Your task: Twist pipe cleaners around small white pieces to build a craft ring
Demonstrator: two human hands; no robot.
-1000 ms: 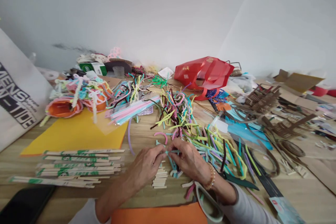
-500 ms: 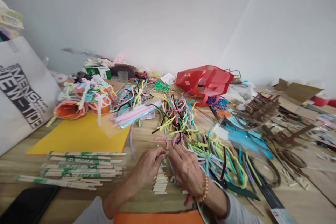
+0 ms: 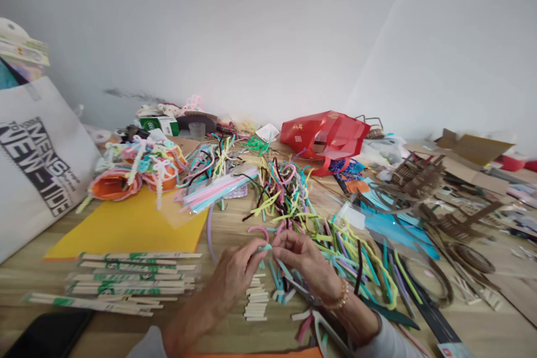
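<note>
My left hand (image 3: 236,272) and my right hand (image 3: 302,262) meet over the wooden table (image 3: 226,224), fingertips pinched together on a short teal pipe cleaner piece (image 3: 265,247). Under them lies a small stack of cut white sticks (image 3: 257,302) and several short teal and pink pieces (image 3: 279,285). A loose pile of coloured pipe cleaners (image 3: 335,235) spreads to the right of my right hand. A bent pink piece (image 3: 258,230) lies just beyond my fingers.
Wrapped chopsticks (image 3: 126,279) lie to the left, beside a yellow sheet (image 3: 126,226). A pack of pastel straws (image 3: 218,182), orange paper flowers (image 3: 126,176), a red bag (image 3: 325,131), a white tote bag (image 3: 37,162), brown cardboard cutouts (image 3: 440,190) and a black phone (image 3: 46,335) surround them.
Both hands have lifted slightly and moved away from me, still pinched together on the teal piece. The view has tilted, so the table has shifted down in the picture.
</note>
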